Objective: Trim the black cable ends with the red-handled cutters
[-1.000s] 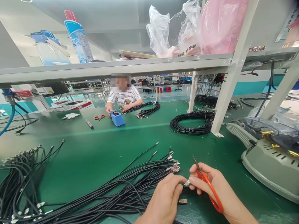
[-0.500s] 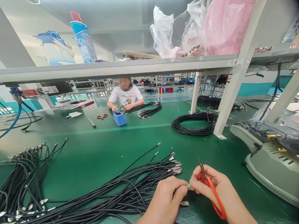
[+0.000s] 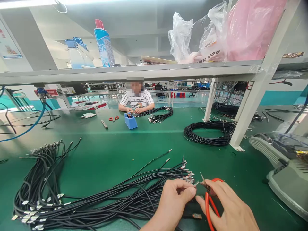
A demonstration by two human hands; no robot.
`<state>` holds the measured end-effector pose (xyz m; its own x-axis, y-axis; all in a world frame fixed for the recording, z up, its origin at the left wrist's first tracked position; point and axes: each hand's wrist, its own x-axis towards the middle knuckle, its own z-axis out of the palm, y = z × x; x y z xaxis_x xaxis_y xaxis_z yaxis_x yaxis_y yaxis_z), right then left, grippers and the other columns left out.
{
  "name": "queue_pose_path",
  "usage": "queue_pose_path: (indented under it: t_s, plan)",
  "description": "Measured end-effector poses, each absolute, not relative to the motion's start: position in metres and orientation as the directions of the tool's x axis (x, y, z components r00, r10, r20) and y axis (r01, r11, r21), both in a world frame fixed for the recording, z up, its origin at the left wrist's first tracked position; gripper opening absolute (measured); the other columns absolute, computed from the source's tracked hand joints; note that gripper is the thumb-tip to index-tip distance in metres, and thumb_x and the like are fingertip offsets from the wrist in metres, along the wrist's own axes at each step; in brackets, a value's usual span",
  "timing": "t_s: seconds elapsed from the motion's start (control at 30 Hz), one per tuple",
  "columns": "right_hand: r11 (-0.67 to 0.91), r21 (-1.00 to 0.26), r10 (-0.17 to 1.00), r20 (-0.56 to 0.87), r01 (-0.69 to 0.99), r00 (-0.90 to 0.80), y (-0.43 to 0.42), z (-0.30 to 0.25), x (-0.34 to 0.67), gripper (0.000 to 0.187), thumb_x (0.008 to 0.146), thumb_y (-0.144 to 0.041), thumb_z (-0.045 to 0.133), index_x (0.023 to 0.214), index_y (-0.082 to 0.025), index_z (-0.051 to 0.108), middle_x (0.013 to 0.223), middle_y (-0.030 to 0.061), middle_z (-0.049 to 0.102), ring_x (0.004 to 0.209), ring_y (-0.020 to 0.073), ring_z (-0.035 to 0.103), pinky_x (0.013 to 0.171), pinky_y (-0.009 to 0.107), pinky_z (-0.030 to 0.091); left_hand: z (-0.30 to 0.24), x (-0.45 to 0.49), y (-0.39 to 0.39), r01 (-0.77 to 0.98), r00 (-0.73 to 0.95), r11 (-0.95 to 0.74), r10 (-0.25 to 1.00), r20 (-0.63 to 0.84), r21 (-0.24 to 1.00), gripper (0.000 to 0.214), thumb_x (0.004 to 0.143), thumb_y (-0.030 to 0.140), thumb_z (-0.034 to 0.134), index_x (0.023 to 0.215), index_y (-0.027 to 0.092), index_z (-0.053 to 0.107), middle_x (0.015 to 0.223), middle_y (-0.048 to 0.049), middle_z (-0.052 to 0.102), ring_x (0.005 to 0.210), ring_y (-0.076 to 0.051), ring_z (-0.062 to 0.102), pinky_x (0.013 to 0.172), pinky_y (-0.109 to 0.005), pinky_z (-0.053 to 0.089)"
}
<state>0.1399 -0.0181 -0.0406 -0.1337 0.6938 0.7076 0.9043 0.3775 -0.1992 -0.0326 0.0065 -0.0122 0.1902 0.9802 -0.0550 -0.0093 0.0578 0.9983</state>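
Between the thumb and forefinger of my left hand [image 3: 173,200] is the metal-tipped end of a cable [image 3: 196,183], its tip poking out to the right. My right hand [image 3: 229,203] holds small scissors with red handles [image 3: 208,208]. The scissors' blades stand apart, pointing up and left close to the cable tip. Under and beside my left hand runs a large bundle of black cables [image 3: 108,203], many with bare metal ends and white tags. A single cable end with a copper-coloured tip [image 3: 197,216] lies between my wrists.
Across the green table [image 3: 154,138] sits a person [image 3: 136,99] at other cables. A blue holder [image 3: 131,122], red-handled cutters [image 3: 114,118] and a white glove [image 3: 88,115] lie on the far side. Coiled black cable [image 3: 209,139], a shelf post [image 3: 250,102] and a grey-green machine [image 3: 288,179] stand right.
The scissors have swung from lying back in my right hand to a working grip, blades now near the cable tip. My right fingers have let go of the cable end. The view has shifted left.
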Motion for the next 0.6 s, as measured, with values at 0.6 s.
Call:
queue_pose_path:
  t_s: [0.6]
  plan:
    - [0.292,0.196,0.589,0.735,0.936,-0.337,-0.017,-0.056,0.134,0.03,0.086,-0.029,0.048,0.11,-0.016,0.06,0.089,0.0088,0.069,0.073,0.0234,0.069,0.06,0.034,0.054,-0.009,-0.034,0.006,0.009,0.149,0.013,0.989,-0.014,1.0,0.028,0.065,0.038,0.07,0.068,0.011,0.075,0.07,-0.0056,0.062,0.069,-0.018,0.048,0.068,-0.03,0.037]
